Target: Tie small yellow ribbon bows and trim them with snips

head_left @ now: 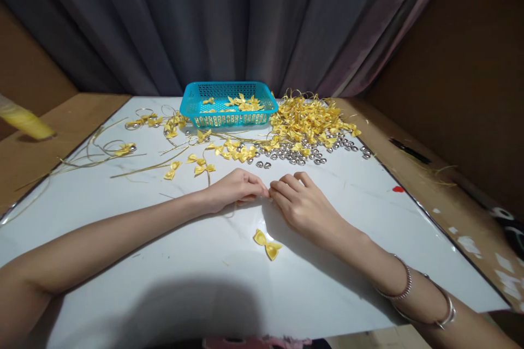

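My left hand (237,188) is closed in a pinch above the white board, its fingertips meeting those of my right hand (301,204). A bit of thin gold cord (234,211) curves out below my left hand. What lies between the fingertips is too small and covered to make out. My right hand is also pinched, with its outer fingers bent. A yellow satin bow (267,244) lies on the board just below my hands. Beyond them are more loose yellow bows (203,168) and a scatter of small silver metal pieces (297,152).
A blue plastic basket (229,119) with yellow bows inside stands at the back. Beside it is a heap of yellow bows with gold cords (307,117). Cut cords (98,158) spread at the left. A dark slim tool (409,150) and scissors handles (501,212) lie at the right.
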Available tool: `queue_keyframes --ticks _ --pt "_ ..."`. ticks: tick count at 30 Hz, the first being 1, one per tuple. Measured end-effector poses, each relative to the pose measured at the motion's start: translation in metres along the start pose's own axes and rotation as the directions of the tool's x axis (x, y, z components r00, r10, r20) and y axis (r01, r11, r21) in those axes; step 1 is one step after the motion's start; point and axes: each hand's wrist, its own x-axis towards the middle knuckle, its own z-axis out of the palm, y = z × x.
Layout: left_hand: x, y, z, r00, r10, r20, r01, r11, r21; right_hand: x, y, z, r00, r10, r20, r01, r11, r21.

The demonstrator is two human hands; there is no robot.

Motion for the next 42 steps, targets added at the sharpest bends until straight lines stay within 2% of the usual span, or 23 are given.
queue_keyframes --ticks 8,11,17,25,29,33,37,42 --pt "0.0 0.0 -0.002 1.0 0.003 0.005 -0.004 1.0 0.025 0.001 0.005 -0.008 0.985 0.172 -0.008 -0.166 0.96 0.224" --pt "0.0 -0.002 -0.003 1.0 0.011 0.016 -0.011 1.0 0.02 0.0 0.007 -0.012 0.978 0.204 -0.031 -0.189 0.948 0.257" --pt "0.0 -0.002 -0.003 1.0 -0.003 0.009 0.003 1.0 0.015 -0.001 0.007 -0.009 0.987 0.144 -0.071 -0.126 0.968 0.219" --pt "0.001 0.0 0.0 1.0 -0.011 0.005 0.011 1.0 -0.014 0.001 0.003 0.001 0.995 0.013 -0.1 -0.011 1.0 0.021" --pt "0.001 -0.001 -0.001 1.0 -0.015 0.007 0.015 1.0 -0.023 0.002 0.003 0.001 0.991 -0.007 -0.13 0.004 1.0 -0.027" --pt "0.001 -0.002 -0.001 1.0 -0.008 0.013 0.008 1.0 -0.008 0.002 0.004 -0.001 0.991 0.082 -0.106 -0.07 0.991 0.112" --pt "0.001 -0.002 -0.003 1.0 -0.003 0.025 0.004 1.0 -0.007 0.0 0.007 -0.006 0.976 0.211 -0.047 -0.19 0.942 0.277" --pt "0.001 -0.002 -0.003 1.0 -0.006 0.029 0.007 1.0 -0.014 -0.001 0.008 -0.01 0.975 0.221 -0.039 -0.201 0.936 0.29"
